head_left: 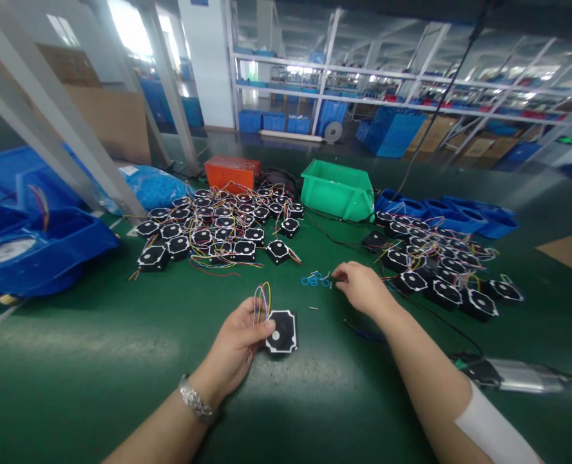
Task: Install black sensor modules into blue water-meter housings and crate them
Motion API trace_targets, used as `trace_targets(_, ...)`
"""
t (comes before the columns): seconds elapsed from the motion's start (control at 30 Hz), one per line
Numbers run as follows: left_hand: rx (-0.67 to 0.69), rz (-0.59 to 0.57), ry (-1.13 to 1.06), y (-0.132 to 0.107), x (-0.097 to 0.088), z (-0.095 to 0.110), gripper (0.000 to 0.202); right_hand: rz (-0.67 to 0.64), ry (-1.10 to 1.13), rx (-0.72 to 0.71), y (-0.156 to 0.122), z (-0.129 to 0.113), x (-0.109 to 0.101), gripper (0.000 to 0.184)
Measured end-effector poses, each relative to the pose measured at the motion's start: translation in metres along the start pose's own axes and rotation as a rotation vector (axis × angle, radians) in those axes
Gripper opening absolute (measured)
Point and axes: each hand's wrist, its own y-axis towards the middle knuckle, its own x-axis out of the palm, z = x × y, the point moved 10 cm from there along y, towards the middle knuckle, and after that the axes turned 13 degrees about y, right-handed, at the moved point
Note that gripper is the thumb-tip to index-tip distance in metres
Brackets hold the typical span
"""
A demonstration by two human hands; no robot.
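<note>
My left hand (240,338) grips a square black motor-like unit (286,335) with a white edge and a round, pale centre. Its thumb lies across the face, and a loop of coloured wires (263,298) rises between the fingers. Farther right, my right hand (358,283) reaches down to the table with fingertips pinched together; what they hold, if anything, is too small to make out. Just left of those fingertips lie small blue rings (314,280) and several short metal pins. One metal pin (314,309) lies apart, nearer to me.
Many similar wired units (223,222) crowd the table's left back, with more units (443,264) at right. Behind stand a green bin (337,190) and an orange box (232,173). Blue bins (49,251) flank the left. A silver cylindrical tool (527,376) with a cable lies right.
</note>
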Motion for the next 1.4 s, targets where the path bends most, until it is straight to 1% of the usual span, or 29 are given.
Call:
trace_targets(0.07,0.017,-0.045,0.037,-0.001,0.005,0.000,0.031,-0.056,-0.020,0.013,0.006,0.014,0.009,0.016)
trace_targets(0.13,0.036,-0.066,0.075,-0.001,0.008,0.000,0.031,-0.094,-0.025,0.017,0.009,0.020,0.017,0.011)
trace_targets(0.2,0.044,-0.068,0.117,-0.001,0.008,-0.001,0.030,-0.114,-0.023,0.023,0.010,0.023,0.023,0.004)
trace_targets(0.33,0.031,-0.087,0.183,-0.001,0.008,-0.004,0.029,-0.109,0.026,0.025,0.008,0.020,0.025,0.008)
trace_targets(0.4,0.038,-0.101,0.203,-0.002,0.009,-0.003,0.028,-0.096,0.093,0.021,0.003,0.009,0.024,0.007)
trace_targets(0.43,0.042,-0.104,0.211,-0.002,0.010,-0.002,0.028,-0.096,0.142,0.016,-0.001,0.001,0.025,0.005)
trace_targets(0.47,0.046,-0.105,0.216,-0.002,0.011,-0.001,0.028,-0.108,0.203,0.009,-0.006,-0.009,0.026,0.006)
trace_targets(0.53,0.051,-0.106,0.212,-0.003,0.012,0.001,0.028,-0.175,0.343,-0.008,-0.018,-0.033,0.035,0.014)
trace_targets(0.57,0.055,-0.105,0.206,-0.003,0.013,0.002,0.028,-0.220,0.415,-0.015,-0.025,-0.046,0.041,0.015)
trace_targets(0.67,0.066,-0.109,0.189,-0.003,0.013,0.004,0.028,-0.316,0.609,-0.032,-0.041,-0.074,0.058,0.010)
trace_targets(0.77,0.064,-0.118,0.199,-0.003,0.013,0.001,0.028,-0.362,0.747,-0.049,-0.047,-0.084,0.070,0.012)
trace_targets(0.87,0.058,-0.116,0.232,-0.003,0.012,-0.001,0.029,-0.420,0.811,-0.074,-0.048,-0.085,0.079,0.014)
trace_targets(0.97,0.049,-0.122,0.232,-0.004,0.012,-0.002,0.029,-0.428,0.807,-0.113,-0.047,-0.085,0.077,0.013)
trace_targets(1.07,0.037,-0.127,0.185,-0.004,0.013,-0.002,0.030,-0.382,0.758,-0.179,-0.047,-0.089,0.066,0.009)
trace_targets(1.17,0.024,-0.136,0.160,-0.004,0.014,-0.002,0.030,-0.350,0.694,-0.274,-0.050,-0.099,0.055,0.007)
trace_targets(1.3,0.017,-0.138,0.147,-0.005,0.015,-0.003,0.029,-0.391,0.648,-0.385,-0.055,-0.110,0.051,0.007)
trace_targets(1.4,-0.006,-0.128,0.118,-0.006,0.015,-0.005,0.030,-0.436,0.641,-0.425,-0.058,-0.113,0.052,0.008)
